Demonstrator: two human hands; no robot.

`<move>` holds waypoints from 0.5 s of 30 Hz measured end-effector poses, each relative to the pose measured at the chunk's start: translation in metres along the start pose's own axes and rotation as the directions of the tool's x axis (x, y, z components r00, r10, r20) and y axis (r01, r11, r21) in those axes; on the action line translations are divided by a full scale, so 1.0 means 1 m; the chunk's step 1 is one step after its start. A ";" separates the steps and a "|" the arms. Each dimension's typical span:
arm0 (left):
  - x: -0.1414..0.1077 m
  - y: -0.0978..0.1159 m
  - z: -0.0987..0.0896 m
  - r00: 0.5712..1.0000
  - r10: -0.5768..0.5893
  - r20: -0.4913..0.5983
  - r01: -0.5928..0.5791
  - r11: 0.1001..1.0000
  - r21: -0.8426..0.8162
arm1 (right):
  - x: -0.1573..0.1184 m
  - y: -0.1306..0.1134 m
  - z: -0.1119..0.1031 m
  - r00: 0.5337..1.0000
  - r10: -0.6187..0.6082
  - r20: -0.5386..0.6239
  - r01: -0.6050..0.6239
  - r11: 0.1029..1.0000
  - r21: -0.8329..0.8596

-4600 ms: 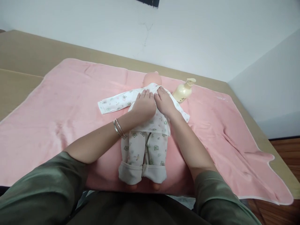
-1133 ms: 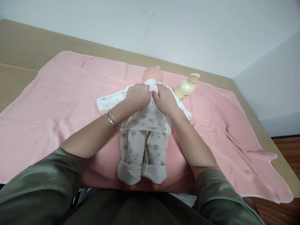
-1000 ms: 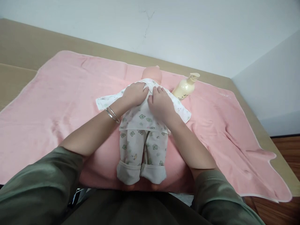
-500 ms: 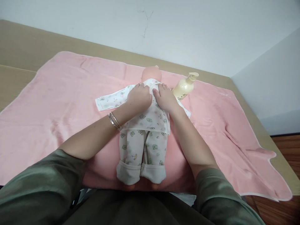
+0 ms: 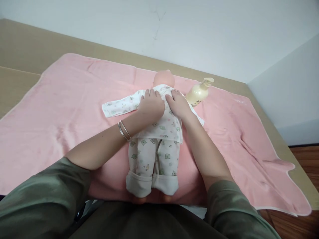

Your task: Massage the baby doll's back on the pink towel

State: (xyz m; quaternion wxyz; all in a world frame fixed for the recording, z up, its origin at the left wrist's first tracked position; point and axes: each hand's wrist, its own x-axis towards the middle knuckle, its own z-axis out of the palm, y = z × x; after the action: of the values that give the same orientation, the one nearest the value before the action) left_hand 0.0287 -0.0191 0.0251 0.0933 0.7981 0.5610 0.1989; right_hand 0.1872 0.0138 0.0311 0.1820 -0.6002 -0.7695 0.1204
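Observation:
A baby doll (image 5: pixel 163 78) lies on a pink blanket (image 5: pixel 82 79), its head away from me. It has on a white printed top (image 5: pixel 161 129) and matching pants (image 5: pixel 144 156) with the cuffs folded up. My left hand (image 5: pixel 151 105) rests on the upper part of the top, fingers apart and pointing toward the head. Just beside it, my right hand (image 5: pixel 178 103) lies against the other shoulder area, thumb away from the fingers. One sleeve of the top stretches flat to the left; the other is partly hidden behind my right forearm.
A cream pump bottle (image 5: pixel 198 93) leans on the blanket right of the doll's shoulder. The blanket covers most of a wooden table (image 5: pixel 22 46), which stands against a white wall (image 5: pixel 211 39). Wooden flooring (image 5: pixel 305 162) shows beyond the table's right edge.
My left hand's fingers have opened out a little on the top. The whole view has shifted slightly, and the doll and bottle otherwise lie as before.

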 end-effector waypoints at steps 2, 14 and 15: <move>-0.004 0.005 0.001 1.000 -0.008 -0.027 0.008 1.000 0.010 | 0.002 0.003 0.002 1.000 -0.007 0.005 0.007 1.000 0.000; 0.025 -0.025 -0.015 0.995 -0.079 0.066 0.077 0.997 0.027 | -0.041 -0.054 0.007 0.995 -0.100 -0.016 0.096 0.981 -0.168; 0.024 -0.023 -0.014 0.995 -0.084 0.049 0.083 0.996 0.031 | -0.040 -0.054 0.004 0.995 -0.103 0.007 0.102 0.982 -0.159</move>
State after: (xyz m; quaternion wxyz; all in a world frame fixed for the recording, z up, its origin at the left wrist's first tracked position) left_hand 0.0097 0.0102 0.0341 0.1040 0.7800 0.5942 0.1665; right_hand 0.1467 -0.0386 0.0434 0.1399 -0.5725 -0.8064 0.0487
